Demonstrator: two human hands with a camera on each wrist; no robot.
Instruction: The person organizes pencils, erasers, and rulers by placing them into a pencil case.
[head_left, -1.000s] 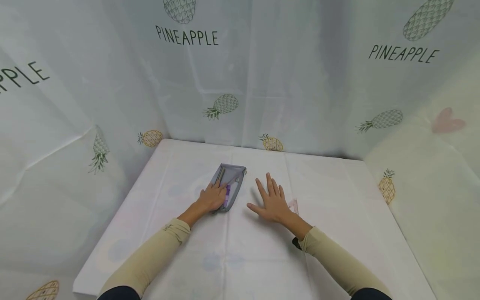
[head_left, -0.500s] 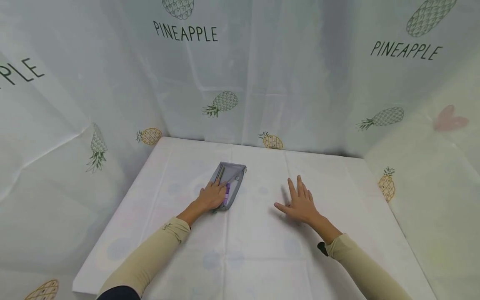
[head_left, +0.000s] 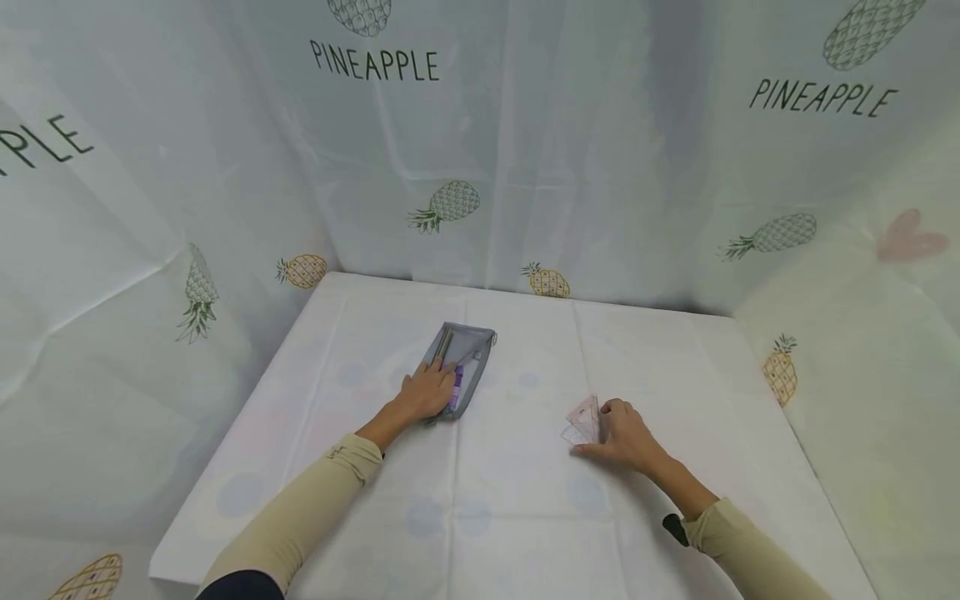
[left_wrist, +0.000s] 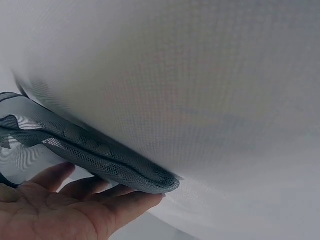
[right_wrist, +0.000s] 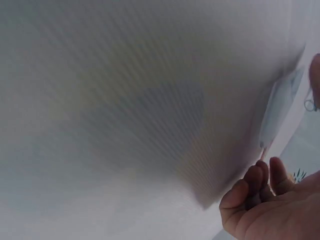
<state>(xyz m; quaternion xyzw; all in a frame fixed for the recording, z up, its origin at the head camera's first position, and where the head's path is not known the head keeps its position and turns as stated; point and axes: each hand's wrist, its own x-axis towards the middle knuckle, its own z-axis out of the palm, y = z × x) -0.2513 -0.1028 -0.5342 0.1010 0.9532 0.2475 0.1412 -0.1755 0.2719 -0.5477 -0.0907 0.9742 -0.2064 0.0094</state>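
In the head view a grey mesh pencil pouch (head_left: 474, 385) lies left of the table's middle, with slim pencil-like sticks (head_left: 445, 343) and a purple item (head_left: 456, 388) showing inside. My left hand (head_left: 429, 392) rests on its lower left part, fingers extended; the left wrist view has these fingertips along the edge of the pouch (left_wrist: 115, 160). Farther right, my right hand (head_left: 628, 437) holds the right side of clear, pink-marked set squares (head_left: 585, 419), fingers curled and thumb at their lower edge. The right wrist view shows the set squares (right_wrist: 281, 105) just past the curled fingers (right_wrist: 254, 177).
A white cloth covers the table (head_left: 517, 533). Behind it and at both sides hangs a pineapple-print curtain (head_left: 600, 167), meeting the table at its back edge. A dark band (head_left: 675, 530) sits at the right sleeve's cuff.
My right hand has moved right, and its spread fingers have curled in at the right side of the set squares, which are uncovered again. The left hand stays on the pouch.
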